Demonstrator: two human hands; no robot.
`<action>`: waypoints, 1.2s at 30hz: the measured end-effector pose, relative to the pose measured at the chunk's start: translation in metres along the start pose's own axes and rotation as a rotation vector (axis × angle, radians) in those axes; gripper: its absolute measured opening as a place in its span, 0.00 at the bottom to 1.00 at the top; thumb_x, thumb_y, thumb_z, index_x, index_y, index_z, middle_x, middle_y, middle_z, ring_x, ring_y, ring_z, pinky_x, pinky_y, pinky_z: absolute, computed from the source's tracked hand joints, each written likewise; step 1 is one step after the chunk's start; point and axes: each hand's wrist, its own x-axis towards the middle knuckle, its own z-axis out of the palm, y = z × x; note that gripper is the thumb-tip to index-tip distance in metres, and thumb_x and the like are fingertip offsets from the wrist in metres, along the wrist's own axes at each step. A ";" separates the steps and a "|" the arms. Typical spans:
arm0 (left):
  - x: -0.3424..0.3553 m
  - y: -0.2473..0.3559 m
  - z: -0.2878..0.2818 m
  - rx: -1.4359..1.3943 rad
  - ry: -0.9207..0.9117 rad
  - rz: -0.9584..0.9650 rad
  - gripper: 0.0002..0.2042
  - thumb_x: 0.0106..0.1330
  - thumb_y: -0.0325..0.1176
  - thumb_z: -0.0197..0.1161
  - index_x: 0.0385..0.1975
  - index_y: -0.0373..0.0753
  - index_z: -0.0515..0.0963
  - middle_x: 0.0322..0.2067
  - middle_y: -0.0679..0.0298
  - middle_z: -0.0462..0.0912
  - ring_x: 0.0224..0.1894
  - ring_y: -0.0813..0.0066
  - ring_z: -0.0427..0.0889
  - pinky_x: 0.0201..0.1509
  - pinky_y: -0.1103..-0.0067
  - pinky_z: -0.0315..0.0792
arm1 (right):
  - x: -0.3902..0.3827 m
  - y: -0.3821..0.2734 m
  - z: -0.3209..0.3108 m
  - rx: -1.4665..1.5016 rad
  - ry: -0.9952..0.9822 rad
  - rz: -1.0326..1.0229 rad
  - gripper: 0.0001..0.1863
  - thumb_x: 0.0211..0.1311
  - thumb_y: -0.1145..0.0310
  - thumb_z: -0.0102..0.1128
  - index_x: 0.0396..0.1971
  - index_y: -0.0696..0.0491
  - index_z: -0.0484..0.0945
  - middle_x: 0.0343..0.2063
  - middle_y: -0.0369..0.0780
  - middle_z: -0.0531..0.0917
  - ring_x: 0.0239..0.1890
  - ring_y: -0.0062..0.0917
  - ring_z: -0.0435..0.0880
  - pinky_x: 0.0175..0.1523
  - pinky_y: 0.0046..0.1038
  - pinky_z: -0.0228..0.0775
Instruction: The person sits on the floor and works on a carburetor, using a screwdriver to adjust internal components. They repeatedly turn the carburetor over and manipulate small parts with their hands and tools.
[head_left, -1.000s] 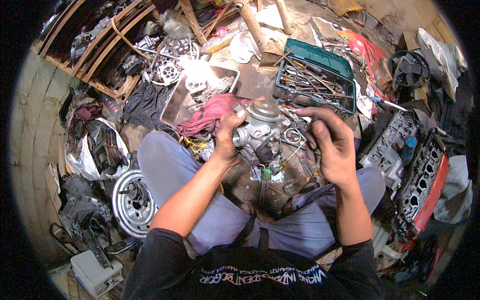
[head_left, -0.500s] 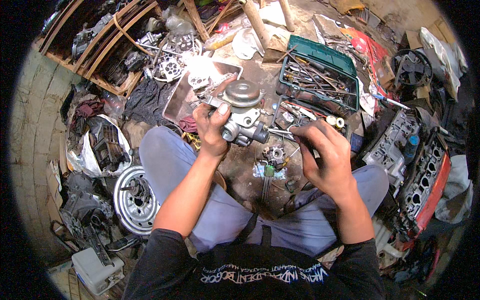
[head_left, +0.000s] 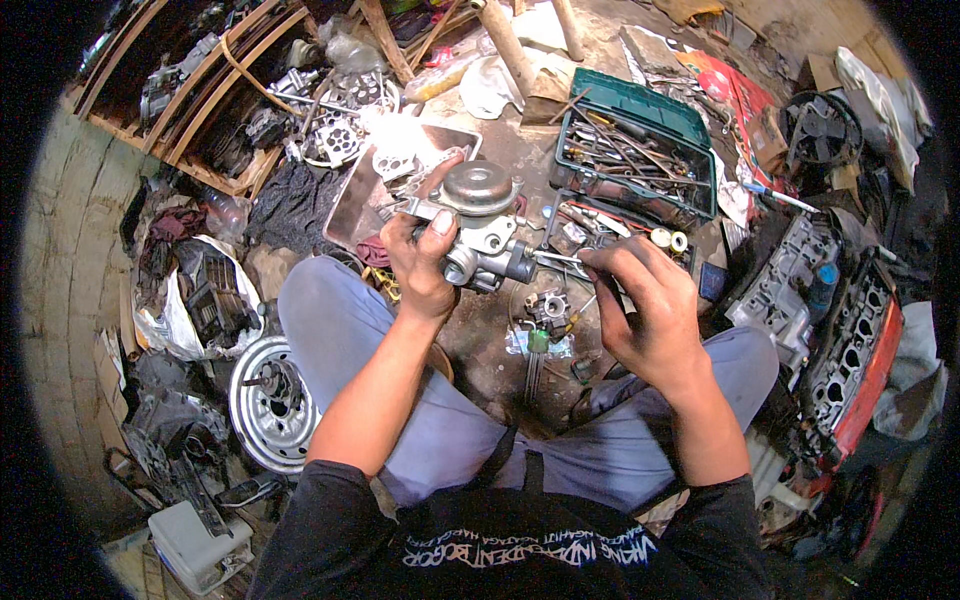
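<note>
In my left hand (head_left: pixel 420 262) is a silver carburetor (head_left: pixel 490 250), held by its left side with my thumb on top and its round domed cap (head_left: pixel 476 184) upward. My right hand (head_left: pixel 645 310) pinches a thin metal tool (head_left: pixel 565 258), its far end at the black fitting (head_left: pixel 518 262) on the carburetor's right side; whether it touches is hard to tell. Below them on the floor lies a smaller metal part (head_left: pixel 553 308) beside a green object (head_left: pixel 538 340). A red cloth (head_left: pixel 371 250) shows behind my left hand.
An open green toolbox (head_left: pixel 635 170) and metal bin (head_left: pixel 352 205) stand ahead. A wooden shelf (head_left: pixel 180 145) and steel wheel (head_left: pixel 272 430) are at left. Engine heads (head_left: pixel 790 290) lie at right. My crossed legs (head_left: pixel 340 330) frame the work.
The carburetor and my left hand have shifted left since a second ago, uncovering more floor. My right hand has moved in and down, its fingers now pinching the thin tool. Less red cloth shows.
</note>
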 end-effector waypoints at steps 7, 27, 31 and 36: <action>-0.003 -0.005 -0.007 0.358 -0.002 0.173 0.32 0.61 0.45 0.57 0.57 0.22 0.76 0.44 0.49 0.87 0.47 0.66 0.85 0.59 0.74 0.72 | -0.004 0.006 0.004 -0.048 0.005 -0.021 0.18 0.46 0.82 0.65 0.41 0.55 0.78 0.30 0.46 0.77 0.33 0.44 0.80 0.38 0.41 0.75; -0.015 -0.011 -0.010 0.580 0.005 0.355 0.19 0.63 0.33 0.67 0.53 0.34 0.77 0.47 0.49 0.81 0.42 0.60 0.79 0.50 0.69 0.70 | -0.003 0.025 0.019 -0.161 0.054 -0.065 0.15 0.47 0.74 0.66 0.38 0.52 0.81 0.33 0.40 0.83 0.39 0.38 0.82 0.46 0.39 0.72; -0.009 -0.024 -0.003 0.407 0.070 0.345 0.27 0.62 0.41 0.66 0.55 0.25 0.77 0.43 0.49 0.85 0.42 0.66 0.82 0.52 0.73 0.72 | 0.001 0.027 0.013 -0.265 0.031 -0.147 0.15 0.47 0.78 0.68 0.38 0.53 0.81 0.33 0.41 0.84 0.37 0.37 0.82 0.45 0.36 0.72; -0.015 -0.004 0.008 0.509 0.065 0.266 0.27 0.64 0.41 0.61 0.56 0.24 0.76 0.38 0.52 0.83 0.38 0.70 0.79 0.47 0.74 0.71 | -0.003 0.030 0.024 -0.187 0.062 -0.064 0.14 0.50 0.79 0.67 0.39 0.54 0.80 0.35 0.42 0.83 0.39 0.40 0.82 0.46 0.38 0.73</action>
